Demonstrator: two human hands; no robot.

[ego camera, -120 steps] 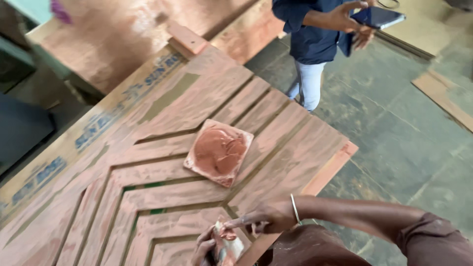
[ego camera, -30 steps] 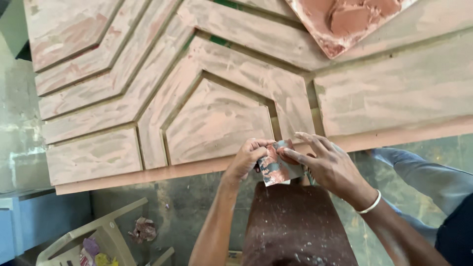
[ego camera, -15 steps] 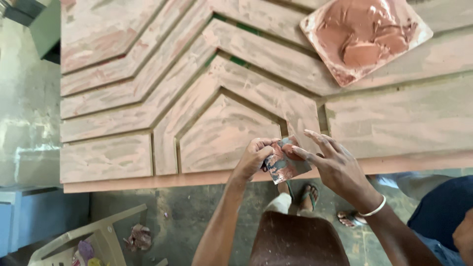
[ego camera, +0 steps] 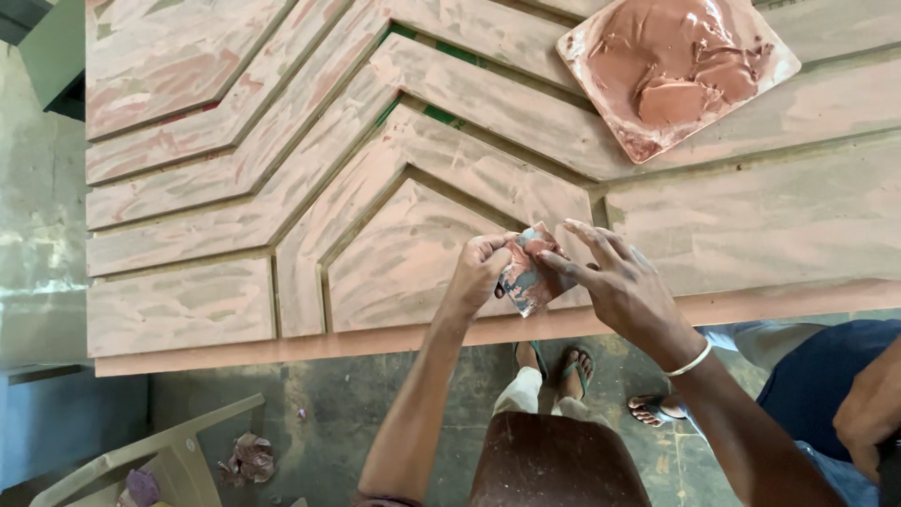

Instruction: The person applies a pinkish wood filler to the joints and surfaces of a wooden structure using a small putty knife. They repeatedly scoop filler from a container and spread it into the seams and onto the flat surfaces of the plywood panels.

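My left hand (ego camera: 481, 272) and my right hand (ego camera: 615, 282) together pinch a small folded scrap (ego camera: 528, 272), smeared pink and grey, just above the near edge of a large wooden panel (ego camera: 235, 207). The panel carries grooved chevron strips and is coated with streaky pinkish filler. A square tile (ego camera: 676, 70) loaded with reddish-brown putty lies on the panel at the upper right. My right wrist wears a thin bangle.
Below the panel's edge is a dark stone floor with my sandalled feet (ego camera: 563, 366). Another person in blue (ego camera: 826, 376) stands at the lower right with one sandalled foot (ego camera: 652, 408). A pale plastic chair (ego camera: 160, 460) with rags sits lower left.
The view has shifted from the whole panel and a standing person to the near edge. Over the last second my hands kept working the scrap and drifted slightly right in view.
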